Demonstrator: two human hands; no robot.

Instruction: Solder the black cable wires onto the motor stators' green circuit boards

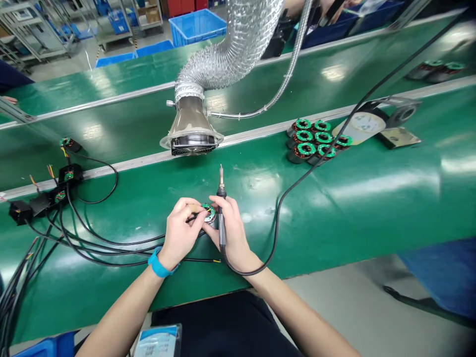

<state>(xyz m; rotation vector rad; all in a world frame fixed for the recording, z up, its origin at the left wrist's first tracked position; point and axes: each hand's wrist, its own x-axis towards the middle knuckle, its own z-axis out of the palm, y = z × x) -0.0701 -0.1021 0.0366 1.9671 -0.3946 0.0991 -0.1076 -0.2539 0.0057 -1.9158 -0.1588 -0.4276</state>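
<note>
A motor stator with a round green circuit board (211, 213) sits between my two hands, low over the bench. My left hand (178, 230), with a blue wrist strap, is closed, its fingertips pinching thin wires at the end of a black cable against the board. In my right hand (235, 233) a soldering iron (222, 223) lies between the fingers, its tip pointing away from me and clear of the board. The thumb and fingertips of that hand also rest at the stator's side. Fingers hide part of the stator.
A fume extraction hood (191, 126) hangs just beyond my hands. Several stators (305, 136) stand at the right, beside a solder wire spool (366, 124). Black housings (40, 202) with cables (122, 250) lie at the left. The iron's cord (277, 223) loops across the right.
</note>
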